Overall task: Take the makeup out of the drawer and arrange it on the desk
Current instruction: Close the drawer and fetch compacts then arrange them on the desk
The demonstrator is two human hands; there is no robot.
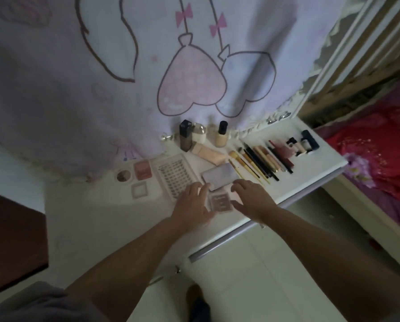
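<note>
Left hand (192, 204) and right hand (252, 198), fingers relaxed, flank an open pink rectangular eyeshadow palette (220, 201), apparently touching it, on the white desk (89, 217); brownish pans inside

Both forearms bare, no watch or rings on the left hand (192, 203) or right hand (252, 198); bit of grey clothing (43, 305) lower left.

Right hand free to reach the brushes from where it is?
Probably yes. The right hand sits beside the small palette, holding nothing, and the brushes lie just beyond it on the desk, uncovered.
</note>
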